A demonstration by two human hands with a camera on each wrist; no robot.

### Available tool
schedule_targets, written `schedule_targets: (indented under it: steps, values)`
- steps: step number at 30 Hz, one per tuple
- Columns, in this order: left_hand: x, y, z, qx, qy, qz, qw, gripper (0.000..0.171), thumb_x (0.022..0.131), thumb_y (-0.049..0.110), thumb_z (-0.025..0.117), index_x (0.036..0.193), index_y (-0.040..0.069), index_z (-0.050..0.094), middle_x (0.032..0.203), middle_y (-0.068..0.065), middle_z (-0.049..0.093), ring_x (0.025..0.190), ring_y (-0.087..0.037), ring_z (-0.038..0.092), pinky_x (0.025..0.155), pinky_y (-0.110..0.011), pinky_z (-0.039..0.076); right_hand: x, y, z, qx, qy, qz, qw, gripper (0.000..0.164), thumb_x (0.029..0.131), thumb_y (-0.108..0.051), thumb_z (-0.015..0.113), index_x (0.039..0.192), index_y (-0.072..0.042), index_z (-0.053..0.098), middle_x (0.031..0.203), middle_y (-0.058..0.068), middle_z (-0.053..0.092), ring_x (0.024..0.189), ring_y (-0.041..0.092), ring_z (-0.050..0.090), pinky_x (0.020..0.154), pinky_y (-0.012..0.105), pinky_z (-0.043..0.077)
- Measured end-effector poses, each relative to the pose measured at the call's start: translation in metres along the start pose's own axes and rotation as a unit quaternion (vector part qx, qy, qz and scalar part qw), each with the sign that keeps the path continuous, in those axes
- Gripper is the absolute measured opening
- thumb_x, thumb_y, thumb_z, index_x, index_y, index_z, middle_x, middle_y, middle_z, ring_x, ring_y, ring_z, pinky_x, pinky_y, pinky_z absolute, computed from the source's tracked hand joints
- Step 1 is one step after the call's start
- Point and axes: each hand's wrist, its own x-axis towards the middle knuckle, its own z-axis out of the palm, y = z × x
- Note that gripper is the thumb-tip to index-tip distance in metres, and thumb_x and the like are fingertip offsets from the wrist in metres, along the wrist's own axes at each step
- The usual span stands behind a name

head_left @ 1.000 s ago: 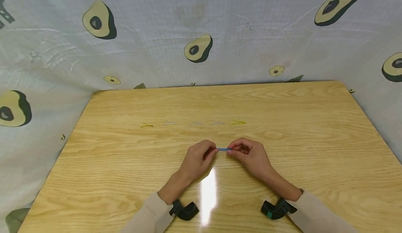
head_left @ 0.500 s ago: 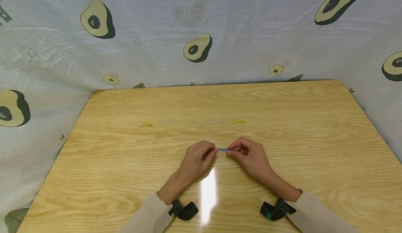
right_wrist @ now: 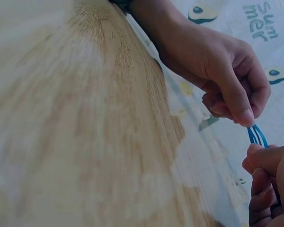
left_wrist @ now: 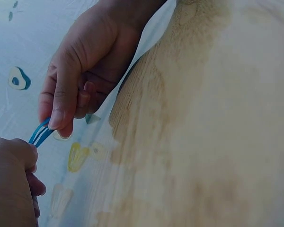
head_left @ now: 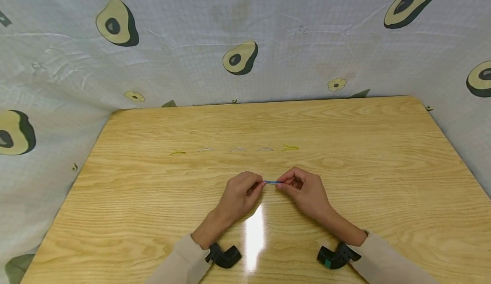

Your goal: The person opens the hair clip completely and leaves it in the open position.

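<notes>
Between the two hands is a small blue snap hair clip (head_left: pixel 272 182), a slim piece with several narrow strips. My left hand (head_left: pixel 241 193) pinches its left end between thumb and forefinger. The right hand (head_left: pixel 307 191) grips the other end the same way, its remaining fingers curled in. Both wrist views show the blue strips of the clip (left_wrist: pixel 40 133) bridging the fingertips; its ends are hidden under the fingers. The hands are above the wooden table (head_left: pixel 153 216), near its middle.
Farther back lies a row of similar clips: a yellow one (head_left: pixel 177 152) at the left, three whitish ones (head_left: pixel 238 149) between, and a yellow one (head_left: pixel 290 147) at the right. A pale avocado-print cloth (head_left: pixel 184 62) hangs behind the table and at both sides.
Both hands keep their pinch on the blue hair clip and barely move. The head view shifts very slightly.
</notes>
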Motion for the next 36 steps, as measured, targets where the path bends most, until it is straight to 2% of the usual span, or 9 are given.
schedule_targets:
  steps: [36]
  values:
    - [-0.0012,-0.0019,0.001,0.011,-0.003,0.0,0.9999,0.007,0.084,-0.001,0.069,0.084,0.004,0.063,0.072,-0.002,0.057,0.061,-0.01,0.05,0.056,-0.017,0.042,-0.0007,-0.0022,0.0018,-0.008,0.011,-0.005,1.0,0.007,0.081,0.0,0.074,0.085,-0.002,0.069,0.069,0.011,0.065,0.051,0.017,0.053,0.046,0.023,0.041]
